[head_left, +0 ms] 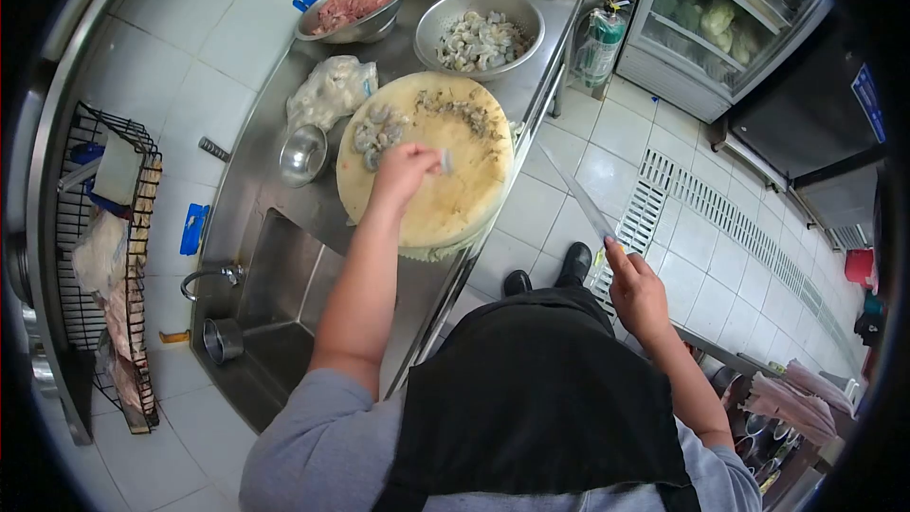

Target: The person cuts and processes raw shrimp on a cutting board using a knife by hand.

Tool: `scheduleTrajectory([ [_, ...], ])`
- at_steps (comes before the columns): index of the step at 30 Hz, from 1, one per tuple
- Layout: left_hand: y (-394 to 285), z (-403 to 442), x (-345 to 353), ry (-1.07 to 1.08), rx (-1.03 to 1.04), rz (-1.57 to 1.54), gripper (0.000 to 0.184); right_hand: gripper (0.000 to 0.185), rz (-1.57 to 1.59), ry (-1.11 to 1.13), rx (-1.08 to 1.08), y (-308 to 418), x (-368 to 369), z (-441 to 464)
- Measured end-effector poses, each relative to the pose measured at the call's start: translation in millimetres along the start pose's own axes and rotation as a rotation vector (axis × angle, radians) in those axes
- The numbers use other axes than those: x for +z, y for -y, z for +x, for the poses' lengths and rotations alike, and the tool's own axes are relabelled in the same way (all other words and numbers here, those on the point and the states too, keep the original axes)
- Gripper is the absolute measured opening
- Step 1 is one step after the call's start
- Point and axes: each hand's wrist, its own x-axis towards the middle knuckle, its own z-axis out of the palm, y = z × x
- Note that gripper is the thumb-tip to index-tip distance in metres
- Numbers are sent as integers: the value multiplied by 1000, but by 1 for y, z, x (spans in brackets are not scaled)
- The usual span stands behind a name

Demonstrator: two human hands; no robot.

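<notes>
- The small pale piece (445, 161), seemingly a peeled shrimp, was just above the middle of the round board (422, 199), near the centre of the frame; blur hid its finer shape.
- The left hand (408, 169) had its fingertips together on that piece; a light pinch suited something so soft and slippery, since a hard squeeze could have torn it.
- The shrimp pile (376, 133) lay on the board's left part, beside the left hand; dark scraps (464, 114) were scattered towards the board's upper right; keeping the two apart looked wise, so that grit did not cling to the flesh.
- The right hand (637, 294), right of centre in the frame, had its fingers closed around the handle of the knife (580, 194); the blade pointed to the upper left, off the board; a good cut called for a short, shallow stroke with the left fingertips clear of the edge.
- Just beyond the board, at the upper middle, stood the steel colander (429, 28) with more shrimp; the small steel bowl (303, 155) and the plastic bag (332, 90) were on its left side.
</notes>
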Motion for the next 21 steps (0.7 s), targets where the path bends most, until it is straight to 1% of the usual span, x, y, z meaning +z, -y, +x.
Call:
scheduleTrajectory([
  [1,-12,13,1,-42,17,92,19,74,48,-30,30,3,2,2],
  [3,-51,36,6,-22,216,-86,20,74,73,-36,23,8,5,6],
  [5,-93,56,-3,-101,418,59,21,74,96,-41,17,12,5,9],
  [6,-98,72,-14,-105,417,58,21,73,78,-5,-13,15,3,10],
  [8,-101,100,-55,-231,572,308,21,73,66,25,-45,24,0,13],
  [9,-99,106,-71,-230,575,314,21,73,90,76,-72,29,-3,14],
  [11,-86,115,-97,-184,411,610,24,70,146,137,-122,37,-8,17],
  [12,-73,122,-106,-184,413,615,24,70,149,134,-122,39,-7,20],
  [14,-39,136,-114,-126,213,886,28,71,154,182,-133,42,-7,26],
  [15,-23,141,-114,-127,214,885,28,71,154,181,-133,44,-6,29],
  [17,0,146,-110,-175,23,1094,29,73,190,194,-147,46,-7,34],
  [18,3,139,-103,-174,24,1089,29,73,184,194,-146,46,-7,36],
  [20,5,119,-87,-318,-97,1086,32,75,212,218,-186,46,-6,38],
  [21,11,121,-87,-318,-95,1083,32,75,209,218,-186,46,-6,40],
])
